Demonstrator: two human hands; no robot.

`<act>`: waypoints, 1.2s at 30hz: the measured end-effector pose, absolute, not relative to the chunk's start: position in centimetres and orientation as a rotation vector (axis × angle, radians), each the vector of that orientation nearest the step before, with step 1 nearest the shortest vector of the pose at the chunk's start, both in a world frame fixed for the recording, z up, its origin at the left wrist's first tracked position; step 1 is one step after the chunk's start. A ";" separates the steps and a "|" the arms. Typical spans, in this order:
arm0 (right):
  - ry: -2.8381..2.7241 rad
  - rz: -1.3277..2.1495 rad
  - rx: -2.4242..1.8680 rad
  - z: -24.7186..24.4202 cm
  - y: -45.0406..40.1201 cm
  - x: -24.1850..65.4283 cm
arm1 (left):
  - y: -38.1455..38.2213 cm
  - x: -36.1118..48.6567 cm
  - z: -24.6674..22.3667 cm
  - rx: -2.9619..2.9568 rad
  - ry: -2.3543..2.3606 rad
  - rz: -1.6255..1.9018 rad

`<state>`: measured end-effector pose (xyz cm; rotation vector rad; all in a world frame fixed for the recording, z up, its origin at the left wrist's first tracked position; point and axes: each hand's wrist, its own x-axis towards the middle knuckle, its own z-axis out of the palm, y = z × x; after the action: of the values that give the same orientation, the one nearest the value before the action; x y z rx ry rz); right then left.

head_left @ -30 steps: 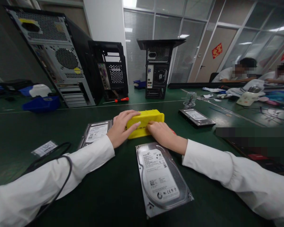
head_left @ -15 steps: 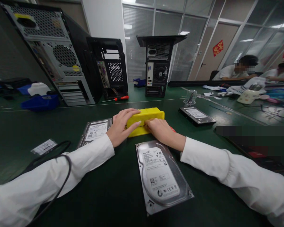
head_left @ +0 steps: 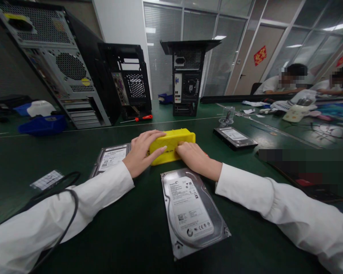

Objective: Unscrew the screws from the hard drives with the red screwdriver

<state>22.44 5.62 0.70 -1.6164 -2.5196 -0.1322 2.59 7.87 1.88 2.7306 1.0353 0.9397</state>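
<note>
A small yellow plastic bin (head_left: 160,146) stands tilted on the table, its open side facing me. Small dark bits, perhaps screws, lie along its lower inside. My left hand (head_left: 141,152) holds its left end, fingers over the top and thumb across the front. Inside the opening at the right are the curled, closed fingers of my right hand (head_left: 196,158); whatever they pinch is hidden. Directly in front of me lies a silver hard drive (head_left: 193,213), label up. Another hard drive (head_left: 111,158) is partly covered by my left hand and sleeve.
Computer cases (head_left: 185,80) stand at the back, with a red screwdriver (head_left: 143,118) before them. A third hard drive (head_left: 236,137) and a clear cup (head_left: 228,116) sit to the right. A black cable (head_left: 76,205) loops over my left sleeve. People (head_left: 291,82) sit at far right.
My right fingers have shifted slightly within the bin, and more of its inside with the dark bits shows. My left hand keeps its hold. The whole view has shifted a little.
</note>
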 end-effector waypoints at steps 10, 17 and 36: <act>-2.259 0.394 -1.518 2.9 5.4 22.4 | 6.8 2.2 3.0 2.753 1.014 1.214; -2.015 1.196 -1.322 4.8 0.4 23.9 | 2.9 1.7 4.0 3.206 0.355 1.125; -1.817 1.335 -1.460 0.4 -9.7 29.8 | -4.2 6.1 1.2 2.531 0.566 0.489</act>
<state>29.81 -9.69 0.39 -1.4596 -1.8168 1.3349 6.14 -4.17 1.23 2.5314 0.5659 0.4893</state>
